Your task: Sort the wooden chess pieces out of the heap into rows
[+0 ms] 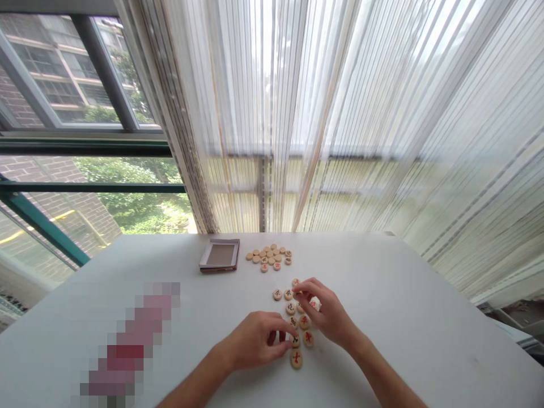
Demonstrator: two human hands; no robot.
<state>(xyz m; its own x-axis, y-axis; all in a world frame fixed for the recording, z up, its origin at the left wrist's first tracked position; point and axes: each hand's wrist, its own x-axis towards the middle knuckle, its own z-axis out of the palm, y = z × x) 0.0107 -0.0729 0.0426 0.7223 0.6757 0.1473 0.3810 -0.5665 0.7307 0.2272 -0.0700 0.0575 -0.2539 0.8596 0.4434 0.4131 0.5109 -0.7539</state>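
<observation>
Round wooden Chinese chess pieces with red or black characters lie in short rows before me. My left hand (266,339) is curled in from the left, its thumb and fingertips closed on a black-marked piece (295,341). Just below that lies a red-marked piece (296,358). From the right, my right hand (326,310) reaches over the upper rows, its fingertips on a piece they largely cover. Two black-marked pieces, one of them this piece (277,294), sit left of those fingertips. A red-marked piece (313,304) shows partly beneath the right hand.
Farther back on the white table (403,317) lies a loose cluster of pieces (270,254), many blank side up. An open shallow box (221,255) stands left of it. A pixelated patch (127,345) covers the left side. Striped sheer curtains (318,113) hang behind the table.
</observation>
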